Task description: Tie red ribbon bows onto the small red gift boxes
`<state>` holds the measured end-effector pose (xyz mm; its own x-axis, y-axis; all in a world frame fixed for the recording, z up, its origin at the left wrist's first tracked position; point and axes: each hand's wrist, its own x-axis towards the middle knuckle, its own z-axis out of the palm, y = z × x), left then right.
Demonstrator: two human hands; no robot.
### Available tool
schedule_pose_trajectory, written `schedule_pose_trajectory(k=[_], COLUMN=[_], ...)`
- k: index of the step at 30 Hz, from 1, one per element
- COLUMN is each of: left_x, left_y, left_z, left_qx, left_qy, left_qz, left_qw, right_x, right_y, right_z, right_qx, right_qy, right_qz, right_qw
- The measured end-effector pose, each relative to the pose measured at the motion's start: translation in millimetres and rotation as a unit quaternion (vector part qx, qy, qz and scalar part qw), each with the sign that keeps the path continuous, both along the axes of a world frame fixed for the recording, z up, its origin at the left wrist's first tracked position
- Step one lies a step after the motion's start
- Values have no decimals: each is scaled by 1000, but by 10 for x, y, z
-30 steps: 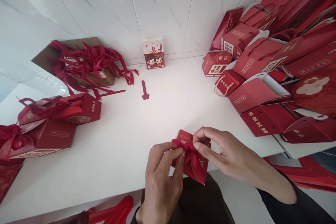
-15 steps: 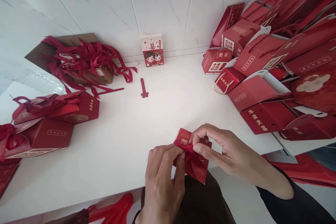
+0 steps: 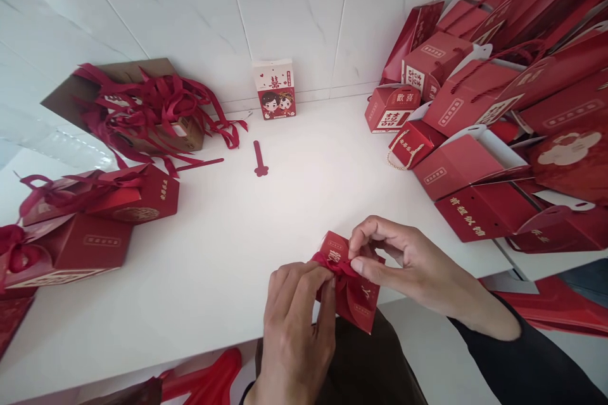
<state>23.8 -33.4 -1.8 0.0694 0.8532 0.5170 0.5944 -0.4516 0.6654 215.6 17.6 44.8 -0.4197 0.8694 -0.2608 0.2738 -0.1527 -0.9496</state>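
Observation:
A small red gift box (image 3: 356, 313) with gold lettering is tilted at the front edge of the white table. Across its top runs a dark red ribbon (image 3: 346, 267), tied in a bow. My left hand (image 3: 300, 310) pinches the bow's left loop between thumb and fingers, resting against the box's left side. On the other side, my right hand (image 3: 394, 254) pinches the right part of the bow with thumb and forefinger. Fingers cover parts of the ribbon and the box's right upper edge.
A cardboard box (image 3: 187, 139) heaped with red ribbons stands at the back left. Ribbon-tied red boxes (image 3: 149, 199) sit at left. A small printed box (image 3: 277, 92) leans by the wall, near a red flower-ended strip (image 3: 259, 158). Many red boxes (image 3: 475, 155) crowd the right.
My right hand has shifted slightly to the right and up while still pinching the ribbon. The left hand and the box are almost where they were.

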Motion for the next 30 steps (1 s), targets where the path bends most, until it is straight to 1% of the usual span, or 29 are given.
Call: schedule_pose_trajectory(k=[3,6,13,18,23,30], left_x=[15,55,108,92,97,107], left_y=[14,19,13,16,25,10], left_z=[19,41,58,48,55,27], left_qx=[17,32,29,-1,-7,-11], left_qy=[7,8,-6,-24,-32,-29], left_qz=[0,15,45,46,34,31], left_qw=[1000,999,999,999,999,999], right_x=[8,11,-4,-5,5,-11], right_y=[14,22,17,25,29,48], right_z=[9,13,34,57,48,41], right_qx=[-3,-5,-1,-7,-13,-34], right_qy=[1,3,-41,-30,-21,-1], right_qz=[21,35,64,47,23,23], right_qw=[1000,999,997,998,999,999])
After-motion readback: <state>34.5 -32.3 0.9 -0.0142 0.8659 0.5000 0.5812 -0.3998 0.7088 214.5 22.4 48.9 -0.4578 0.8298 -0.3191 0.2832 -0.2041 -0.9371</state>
